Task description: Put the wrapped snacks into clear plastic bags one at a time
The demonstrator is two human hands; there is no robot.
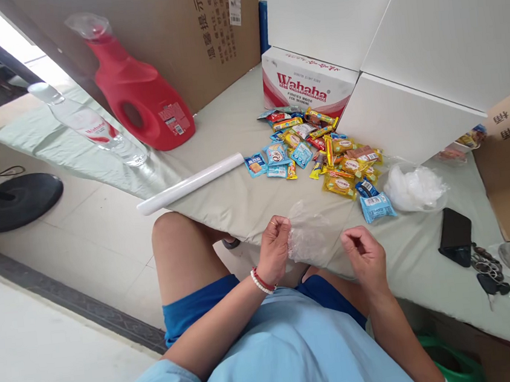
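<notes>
A seated person's 2 hands hold a thin, clear plastic bag (308, 239) at the near edge of a desk (246, 198) covered in smooth pale cloth. The left hand (275, 248), with a red and white bead bracelet (261, 281) at the wrist, pinches the bag's crinkled left side between thumb and fingers. The right hand (364, 253) is curled at the bag's right side, fingertips pressed together on the film. The bag lies crumpled and see-through between them, partly resting on the cloth.

Just beyond, toward the middle of the desk, lies a scattered pile of small glossy snack packets (319, 154) in yellow, blue and red. A loose wad of clear plastic bags (414, 188) sits to the right of the pile. A flat black phone (455, 235) and a bunch of keys (488, 273) lie near the right edge. A white cylindrical roll (190, 184) overhangs the left edge. At the far side stand a red plastic jug (139, 90), a clear water bottle (88, 124) and a printed cardboard carton (305, 82).
</notes>
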